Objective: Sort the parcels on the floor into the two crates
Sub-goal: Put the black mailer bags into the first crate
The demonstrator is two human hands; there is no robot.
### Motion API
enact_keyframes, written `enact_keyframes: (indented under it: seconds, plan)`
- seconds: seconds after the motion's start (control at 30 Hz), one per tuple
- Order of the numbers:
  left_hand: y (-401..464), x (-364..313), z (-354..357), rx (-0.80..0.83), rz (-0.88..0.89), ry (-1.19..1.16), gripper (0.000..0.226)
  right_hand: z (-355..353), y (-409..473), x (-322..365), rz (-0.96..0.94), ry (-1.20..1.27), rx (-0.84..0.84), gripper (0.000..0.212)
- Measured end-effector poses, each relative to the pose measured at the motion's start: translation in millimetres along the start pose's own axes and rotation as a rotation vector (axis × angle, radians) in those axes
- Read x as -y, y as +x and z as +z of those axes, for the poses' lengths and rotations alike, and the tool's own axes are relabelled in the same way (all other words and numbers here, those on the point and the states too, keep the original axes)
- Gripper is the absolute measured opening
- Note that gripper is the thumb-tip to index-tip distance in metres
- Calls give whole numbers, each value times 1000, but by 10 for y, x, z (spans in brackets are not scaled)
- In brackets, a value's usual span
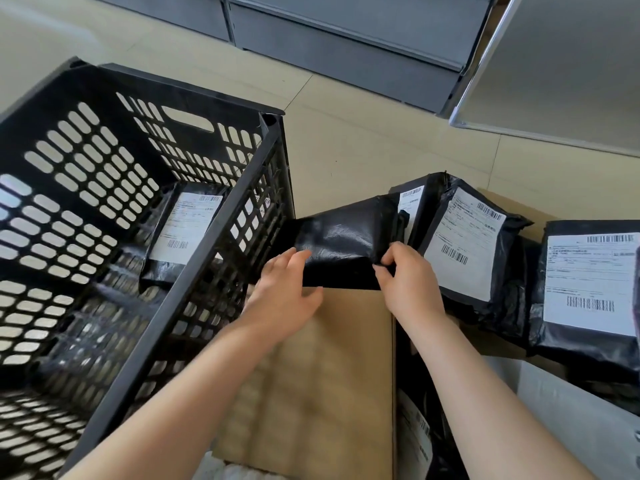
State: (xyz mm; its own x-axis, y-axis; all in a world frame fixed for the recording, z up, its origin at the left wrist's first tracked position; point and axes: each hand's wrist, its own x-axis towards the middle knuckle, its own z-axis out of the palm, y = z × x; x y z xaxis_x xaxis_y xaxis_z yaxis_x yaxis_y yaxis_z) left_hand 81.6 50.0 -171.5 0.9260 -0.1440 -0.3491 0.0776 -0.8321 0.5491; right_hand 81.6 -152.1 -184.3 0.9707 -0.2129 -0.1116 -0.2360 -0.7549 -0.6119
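Both hands are holding one black parcel (341, 237) up in the air, just to the right of the black crate (194, 271) and above a flat sheet of brown cardboard (322, 375). The left hand (284, 299) is gripping the parcel's near left corner, fingers lying on top and the thumb tucked beneath. The right hand (408, 282) is pinching the near right corner between thumb and curled fingers. The parcel's long axis is running roughly left to right across the view, the left end dipping toward the crate's wall and the right end riding higher (its plain black back is facing up, so no label is showing on it).

Inside the crate, a labelled parcel (183, 230) is leaning against the right wall, its white label facing up and its long axis pointing away from the person.

To the right, on the floor, more black parcels are lying in a loose overlapping row: a small one (412, 202) partly hidden behind the held parcel, a tilted parcel (464, 244) with its label facing up, and a far-right parcel (588, 285) lying flatter. Grey shelving (346, 39) is standing along the far edge of the tiled floor (346, 143).
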Motion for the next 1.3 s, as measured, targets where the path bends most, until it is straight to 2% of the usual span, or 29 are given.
enact_keyframes:
  seconds: [0.17, 0.23, 0.33, 0.5, 0.67, 0.87, 1.07, 1.2, 1.3]
  plan:
    - [-55, -56, 71, 11, 79, -129, 55, -92, 52, 101, 51, 41, 93, 19]
    - [-95, -64, 115, 2, 136, -174, 53, -152, 81, 164, 43, 59, 76, 19]
    - [-119, -53, 191, -6, 176, -183, 66, -236, 102, 245, 34, 99, -8, 18]
    - [-120, -71, 229, -12, 166, -132, 81, -333, 170, 315, 86, 108, 73, 18]
    - [-71, -55, 261, -38, 157, -68, 88, -387, 171, 352, 128, 179, 22, 21]
    - [-76, -53, 326, -130, 154, -21, 95, -593, 183, 510, 133, 157, 39, 24]
    - [-58, -82, 305, -271, 207, 135, 99, -863, 190, 654, 117, 121, 10, 42]
    - [-19, -135, 258, -329, 225, 183, 101, -969, 230, 683, 108, 81, 55, 41]
    - [15, -149, 184, -409, 224, 165, 97, -1041, 247, 729, 83, 91, 107, 28]
